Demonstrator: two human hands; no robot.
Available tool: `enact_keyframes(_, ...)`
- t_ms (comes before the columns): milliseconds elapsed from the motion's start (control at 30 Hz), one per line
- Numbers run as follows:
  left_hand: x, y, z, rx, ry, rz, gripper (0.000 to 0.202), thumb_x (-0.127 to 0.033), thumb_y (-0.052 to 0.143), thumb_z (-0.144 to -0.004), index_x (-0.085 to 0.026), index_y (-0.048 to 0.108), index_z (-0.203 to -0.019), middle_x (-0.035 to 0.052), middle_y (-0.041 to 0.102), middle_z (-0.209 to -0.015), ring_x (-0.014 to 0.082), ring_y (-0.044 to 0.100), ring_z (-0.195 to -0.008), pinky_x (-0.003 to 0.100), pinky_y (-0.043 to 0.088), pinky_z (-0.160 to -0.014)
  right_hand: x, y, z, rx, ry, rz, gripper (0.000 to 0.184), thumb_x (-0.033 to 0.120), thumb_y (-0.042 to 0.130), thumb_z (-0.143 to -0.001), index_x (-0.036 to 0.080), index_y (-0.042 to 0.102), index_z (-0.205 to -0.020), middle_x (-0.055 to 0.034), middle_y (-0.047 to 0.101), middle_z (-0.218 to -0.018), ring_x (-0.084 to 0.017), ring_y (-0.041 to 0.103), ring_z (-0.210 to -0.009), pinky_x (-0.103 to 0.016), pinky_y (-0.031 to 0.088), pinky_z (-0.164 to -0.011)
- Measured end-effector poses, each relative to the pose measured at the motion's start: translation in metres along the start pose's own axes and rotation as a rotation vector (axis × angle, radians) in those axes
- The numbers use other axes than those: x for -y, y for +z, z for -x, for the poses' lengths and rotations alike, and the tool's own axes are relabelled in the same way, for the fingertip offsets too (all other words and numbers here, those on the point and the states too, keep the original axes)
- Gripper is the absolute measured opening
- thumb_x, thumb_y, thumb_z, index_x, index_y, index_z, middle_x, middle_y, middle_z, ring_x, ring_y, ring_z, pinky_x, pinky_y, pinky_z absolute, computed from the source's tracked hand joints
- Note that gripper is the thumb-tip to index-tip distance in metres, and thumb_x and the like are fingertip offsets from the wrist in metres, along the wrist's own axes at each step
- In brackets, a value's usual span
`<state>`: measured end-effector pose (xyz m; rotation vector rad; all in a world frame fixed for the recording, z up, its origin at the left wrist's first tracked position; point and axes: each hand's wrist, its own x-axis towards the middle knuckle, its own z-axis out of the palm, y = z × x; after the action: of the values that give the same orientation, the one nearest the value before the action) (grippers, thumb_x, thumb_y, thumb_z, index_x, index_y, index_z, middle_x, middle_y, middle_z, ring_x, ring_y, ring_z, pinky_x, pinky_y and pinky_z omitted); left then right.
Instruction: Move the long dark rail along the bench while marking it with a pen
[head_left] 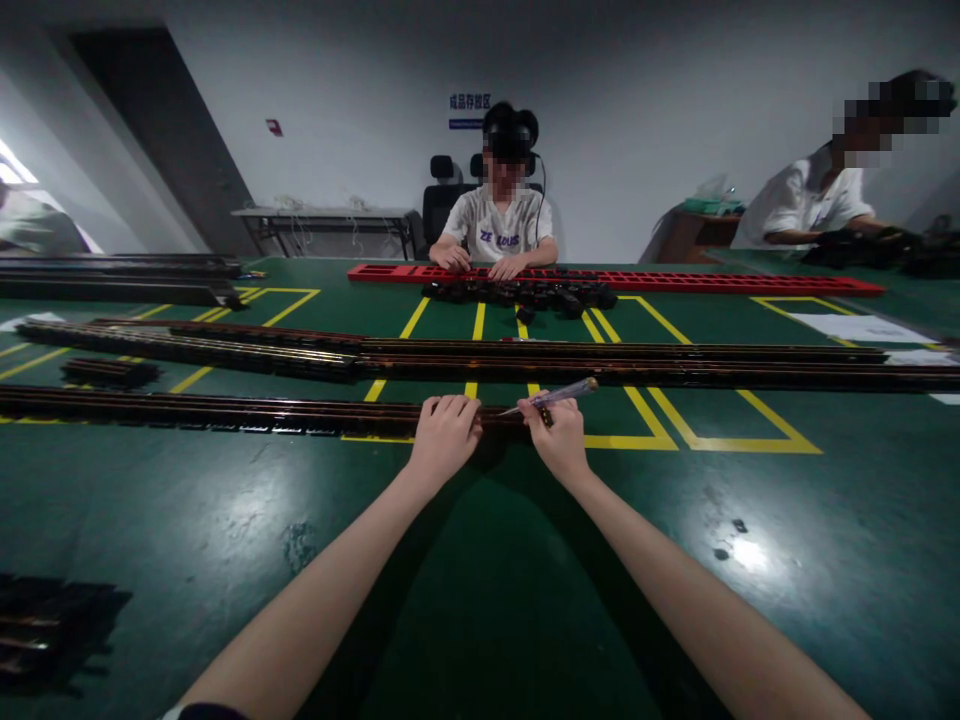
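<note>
A long dark rail with copper-coloured strips [225, 408] lies across the green table, reaching in from the left edge. My left hand [448, 432] is closed over the rail near its right end, fingers curled round it. My right hand [556, 435] grips a screwdriver [564, 392] with a clear handle. Its thin shaft points left, with the tip just above or on the rail between my two hands; contact is hard to make out. A small black and yellow item [546, 415] shows among the right fingers, too small to name.
More dark rails [660, 366] lie beyond my hands, with a short bundle [109, 372] to the left. Another dark stack [52, 630] sits front left. Across the table, a person [499, 220] handles a red slotted frame [675, 283] beside black parts [525, 293]. Paper sheets [862, 328] lie right.
</note>
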<state>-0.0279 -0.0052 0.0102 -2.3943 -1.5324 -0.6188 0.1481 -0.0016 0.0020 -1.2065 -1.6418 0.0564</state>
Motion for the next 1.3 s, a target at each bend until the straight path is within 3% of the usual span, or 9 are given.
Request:
enact_keyframes(333,0.001,0.001,0.002,-0.007,0.043,0.049,0.031,-0.020,0.042,-0.089,-0.015,0.061,-0.113,0.0109,0.067,-0.115,0.0237,0.060,-0.107,0.043,0.044,-0.095,-0.001,-0.005,0.002,-0.054,0.082,0.008,0.047,0.057,0.038,-0.090,0.022,0.052,-0.061,-0.0044,0.061,-0.061,-0.021,0.058,-0.066,-0.035,0.040,-0.069)
enact_keyframes(933,-0.003,0.000,0.001,0.022,0.130,0.057,0.037,-0.029,0.041,-0.091,-0.014,0.056,-0.122,0.0111,0.064,-0.121,0.0241,0.058,-0.111,0.043,0.043,-0.096,-0.003,-0.015,0.002,0.012,0.136,-0.069,0.039,0.047,0.044,-0.089,0.021,0.057,-0.064,-0.0051,0.067,-0.070,-0.022,0.061,-0.075,-0.036,0.037,-0.077)
enact_keyframes(1300,-0.019,0.005,-0.002,0.052,-0.002,-0.016,0.040,-0.042,0.042,-0.092,-0.015,0.056,-0.118,0.0128,0.064,-0.116,0.0277,0.058,-0.106,0.046,0.040,-0.095,0.001,-0.018,0.003,-0.063,0.160,-0.105,0.042,0.051,0.040,-0.090,0.021,0.054,-0.064,-0.0034,0.065,-0.062,-0.021,0.061,-0.069,-0.035,0.038,-0.076)
